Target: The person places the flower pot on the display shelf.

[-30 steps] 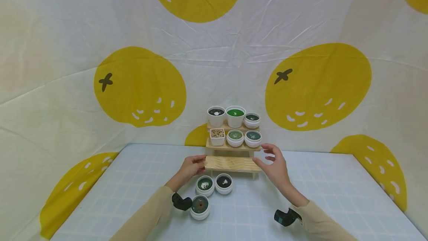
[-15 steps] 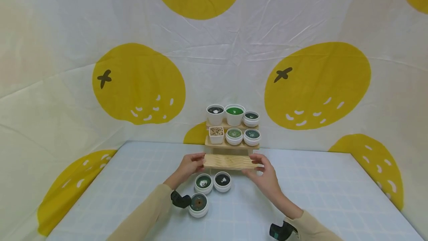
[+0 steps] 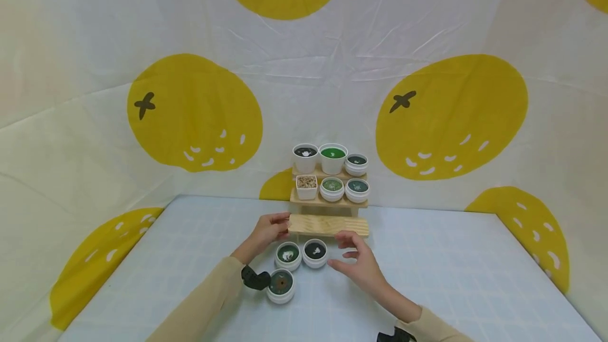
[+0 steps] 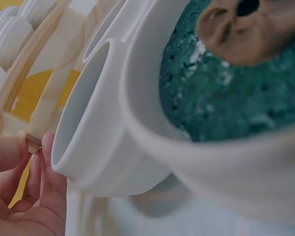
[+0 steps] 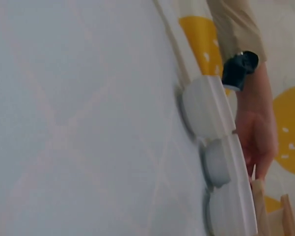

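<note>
Currently, left hand [image 3: 266, 231] pinching the left end of a wooden step [image 3: 328, 225], below the frame's middle, right hand [image 3: 362, 265] with thumb and fingers parted, just beside the dark-filled pot [image 3: 314, 253], lower centre.

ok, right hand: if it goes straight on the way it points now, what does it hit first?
Likely the black-filled white bowl, just ahead of the right hand in the head view; exact gap and height unclear.

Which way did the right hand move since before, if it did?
Yes, the right hand went left and nearer the camera: from the right end of the lowest wooden shelf to in front of it, near the black-filled bowl.
</note>
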Demonstrator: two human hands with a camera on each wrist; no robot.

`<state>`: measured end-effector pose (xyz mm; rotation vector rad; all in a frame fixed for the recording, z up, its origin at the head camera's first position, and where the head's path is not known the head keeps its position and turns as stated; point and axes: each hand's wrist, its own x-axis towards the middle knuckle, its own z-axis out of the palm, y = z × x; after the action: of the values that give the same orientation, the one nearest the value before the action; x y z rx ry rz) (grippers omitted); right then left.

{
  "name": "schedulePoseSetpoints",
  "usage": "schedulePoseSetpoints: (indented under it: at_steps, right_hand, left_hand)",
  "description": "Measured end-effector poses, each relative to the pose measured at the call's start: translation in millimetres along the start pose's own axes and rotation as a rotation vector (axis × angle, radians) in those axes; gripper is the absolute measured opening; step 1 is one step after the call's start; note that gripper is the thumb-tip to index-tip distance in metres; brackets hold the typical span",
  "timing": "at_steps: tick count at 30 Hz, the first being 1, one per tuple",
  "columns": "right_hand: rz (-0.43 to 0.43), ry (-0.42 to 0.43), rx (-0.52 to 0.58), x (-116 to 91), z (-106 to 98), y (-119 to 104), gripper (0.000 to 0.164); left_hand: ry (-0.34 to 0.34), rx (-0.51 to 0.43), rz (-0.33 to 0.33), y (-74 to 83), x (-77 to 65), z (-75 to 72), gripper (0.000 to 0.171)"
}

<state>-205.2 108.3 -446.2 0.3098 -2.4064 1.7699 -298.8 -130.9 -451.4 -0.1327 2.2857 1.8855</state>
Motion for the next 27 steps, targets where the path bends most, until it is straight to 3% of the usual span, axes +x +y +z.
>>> schedulePoseSetpoints:
  at_steps: [12, 27]
  right_hand:
    - [-0.029, -0.243, 0.035, -11.2, 17.3, 2.6, 0.055]
    - [-0.06, -0.418, 0.083, -17.8, 39.3, -3.2, 0.058]
  left_hand:
    - [0.02, -0.007, -0.026, 3.8, 0.3, 1.6, 0.039]
    - [0.02, 0.009, -0.023, 3.3, -0.8, 1.5, 0.038]
